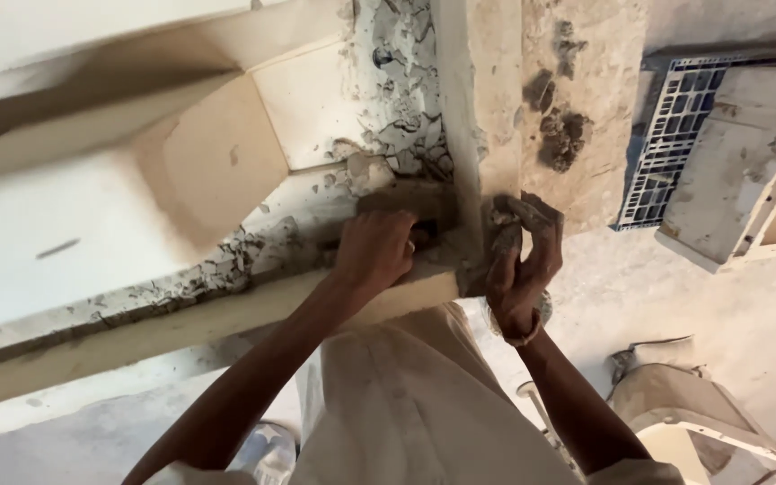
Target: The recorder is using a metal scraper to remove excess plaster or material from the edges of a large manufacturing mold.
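Observation:
My left hand [377, 251] is closed around the handle of a flat brown trowel [403, 199], whose blade lies against the cracked, flaking plaster [406, 126] in the corner of a pale wall. My right hand [521, 265], smeared grey, curls around a lump of wet mortar [505, 235] and presses it to the lower edge of a beige vertical corner strip [489, 108]. The two hands are close together, on either side of that strip. A bangle circles my right wrist.
A sloping pale ledge [181, 332] runs from lower left up to my hands. A blue plastic grid crate [666, 144] and a dusty board [738, 171] lie at upper right. A white bucket-like container [684, 413] stands at lower right. My light garment [406, 404] fills the bottom centre.

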